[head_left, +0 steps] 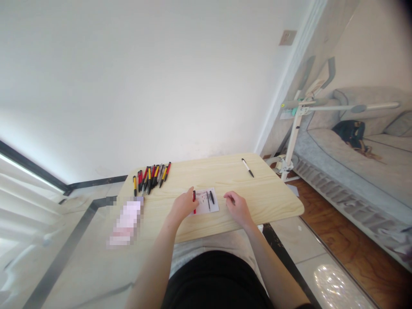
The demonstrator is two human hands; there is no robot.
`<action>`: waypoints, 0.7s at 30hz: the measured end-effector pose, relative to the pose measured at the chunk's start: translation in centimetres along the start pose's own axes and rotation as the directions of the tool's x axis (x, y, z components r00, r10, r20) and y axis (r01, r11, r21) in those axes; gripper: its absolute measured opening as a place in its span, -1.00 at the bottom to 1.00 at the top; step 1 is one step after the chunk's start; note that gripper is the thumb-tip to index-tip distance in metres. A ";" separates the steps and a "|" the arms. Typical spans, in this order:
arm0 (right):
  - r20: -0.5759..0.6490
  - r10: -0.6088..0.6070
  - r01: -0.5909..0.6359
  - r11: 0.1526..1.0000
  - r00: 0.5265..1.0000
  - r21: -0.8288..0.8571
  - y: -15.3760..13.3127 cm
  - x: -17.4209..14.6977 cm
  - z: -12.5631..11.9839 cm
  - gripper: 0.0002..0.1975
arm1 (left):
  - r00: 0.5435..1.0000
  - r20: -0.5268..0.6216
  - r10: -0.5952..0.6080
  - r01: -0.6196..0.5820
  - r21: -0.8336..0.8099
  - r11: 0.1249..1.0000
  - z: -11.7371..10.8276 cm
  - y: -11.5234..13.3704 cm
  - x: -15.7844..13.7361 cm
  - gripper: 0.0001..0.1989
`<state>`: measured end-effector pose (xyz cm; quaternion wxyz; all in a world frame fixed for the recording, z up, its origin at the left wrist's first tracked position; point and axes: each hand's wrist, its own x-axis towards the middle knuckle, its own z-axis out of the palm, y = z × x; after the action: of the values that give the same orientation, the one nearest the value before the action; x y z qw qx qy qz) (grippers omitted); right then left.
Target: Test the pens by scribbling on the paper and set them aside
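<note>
We find the left hand (183, 205) closed in a pinch on a red pen (194, 211), held over the left side of a white card (204, 209); we cannot tell whether pen and card touch. The right hand (237, 206) is loosely curled, partly open, nothing visible in it, just beside the card's right edge. We judge a light pinch near mid-barrel sound, with the right hand steadying the card, as it looks thin and liable to slide.

The desk (273, 201) has a pale wood-grain top. We note a bunch of pens (149, 176) at its far left and a white pen (247, 167) at its far right. Behind stands a plain wall (161, 86); to the right, a grey sofa (322, 135) beyond an exercise machine (292, 141).
</note>
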<state>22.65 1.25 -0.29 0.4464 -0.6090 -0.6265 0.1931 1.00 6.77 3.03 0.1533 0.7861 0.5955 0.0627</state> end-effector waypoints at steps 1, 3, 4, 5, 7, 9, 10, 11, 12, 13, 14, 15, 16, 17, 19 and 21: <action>0.000 0.000 0.000 1.000 1.000 -0.001 0.0 0.0 0.0 -0.80 | 1.000 -0.019 0.004 -0.005 -0.034 0.999 -0.2 0.0 -0.2 -0.43; 0.000 0.004 -0.004 1.000 1.000 -0.003 0.1 0.0 0.1 -0.80 | 0.998 -0.061 0.024 -0.030 -0.112 0.993 -0.6 -0.1 -0.8 -0.41; 0.001 0.006 -0.006 1.000 1.000 -0.005 0.2 0.0 0.1 -0.80 | 0.995 -0.089 0.042 -0.055 -0.154 0.987 -0.7 -0.1 -1.0 -0.42; 0.000 0.007 -0.007 1.000 1.000 -0.008 0.2 0.0 0.1 -0.80 | 0.991 -0.120 0.062 -0.085 -0.197 0.977 -0.8 -0.2 -1.3 -0.42; 0.005 0.004 -0.004 1.000 1.000 -0.014 0.2 -0.1 0.1 -0.81 | 0.980 -0.176 0.089 -0.137 -0.285 0.949 -0.9 -0.3 -1.8 -0.42; 0.008 -0.001 0.001 1.000 1.000 -0.020 0.2 -0.1 0.1 -0.81 | 0.972 -0.219 0.087 -0.167 -0.377 0.911 -0.9 -0.4 -2.3 -0.41; 0.010 -0.002 0.002 1.000 1.000 -0.022 0.1 -0.1 0.1 -0.81 | 0.968 -0.237 0.080 -0.177 -0.423 0.889 -0.9 -0.4 -2.5 -0.41; 0.011 -0.002 0.003 1.000 1.000 -0.024 0.1 -0.1 0.1 -0.81 | 0.965 -0.255 0.070 -0.186 -0.466 0.865 -0.9 -0.4 -2.7 -0.40; 0.013 -0.002 0.002 1.000 1.000 -0.026 0.1 -0.1 0.0 -0.81 | 0.961 -0.269 0.061 -0.195 -0.505 0.841 -1.0 -0.3 -2.9 -0.40; 0.013 0.000 0.000 1.000 1.000 -0.028 0.1 -0.1 0.0 -0.81 | 0.958 -0.280 0.054 -0.204 -0.541 0.816 -1.0 -0.3 -3.1 -0.41; 0.014 0.001 -0.001 1.000 1.000 -0.031 0.1 -0.1 0.0 -0.81 | 0.957 -0.288 0.047 -0.211 -0.573 0.792 -1.0 -0.3 -3.3 -0.42; 0.014 0.002 -0.001 0.999 1.000 -0.033 0.1 -0.1 0.0 -0.81 | 0.956 -0.292 0.038 -0.215 -0.602 0.769 -1.0 -0.2 -3.5 -0.43; 0.012 0.002 -0.002 0.999 1.000 -0.035 0.2 -0.1 0.0 -0.81 | 0.955 -0.296 0.028 -0.216 -0.626 0.750 -1.0 -0.3 -3.7 -0.44; 0.010 0.002 -0.002 0.999 1.000 -0.035 0.2 -0.1 0.0 -0.81 | 0.954 -0.300 0.016 -0.215 -0.646 0.733 -1.0 -0.3 -3.8 -0.44; 0.000 0.002 -0.002 1.000 1.000 -0.028 0.2 -0.1 0.1 -0.81 | 0.950 -0.311 -0.021 -0.208 -0.682 0.701 -0.8 -0.4 -4.0 -0.46; -0.009 0.002 -0.002 1.000 1.000 -0.014 0.2 -0.1 0.1 -0.81 | 0.945 -0.320 -0.061 -0.200 -0.717 0.668 -0.4 -0.6 -4.1 -0.49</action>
<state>22.69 1.26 -0.57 0.4448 -0.6136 -0.6252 0.1865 -0.84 3.10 3.55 0.3588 0.6575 0.5040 0.4302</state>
